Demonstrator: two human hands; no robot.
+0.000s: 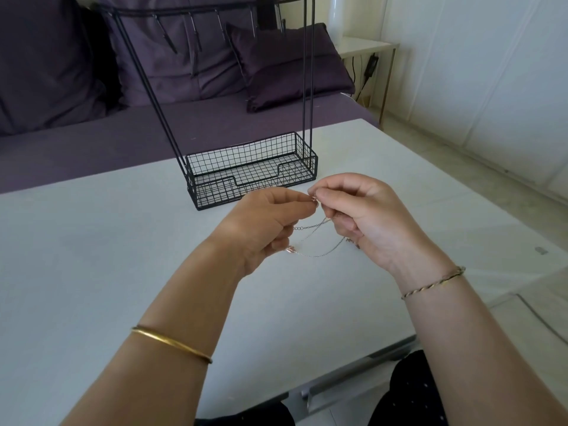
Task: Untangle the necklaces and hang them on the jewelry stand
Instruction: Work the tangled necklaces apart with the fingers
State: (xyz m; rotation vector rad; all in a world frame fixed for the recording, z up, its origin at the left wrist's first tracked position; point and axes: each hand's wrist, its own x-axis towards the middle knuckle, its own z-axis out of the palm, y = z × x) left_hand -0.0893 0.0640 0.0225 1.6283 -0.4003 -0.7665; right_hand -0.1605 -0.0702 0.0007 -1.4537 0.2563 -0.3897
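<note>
Necklaces point(309, 226) in tight pinch of left grip point(268, 223) and right grip point(365, 217)

Matt black wire stand point(252, 170), fine metal chains point(316, 241)

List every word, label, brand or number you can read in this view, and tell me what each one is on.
Readable text: none in the head view.
The jewelry stand: plain black wire, no label showing.
The necklaces, pinched by the left hand and the right hand: no tag visible.
The small grey piece on the table: too small to tell whether it bears any mark.
</note>
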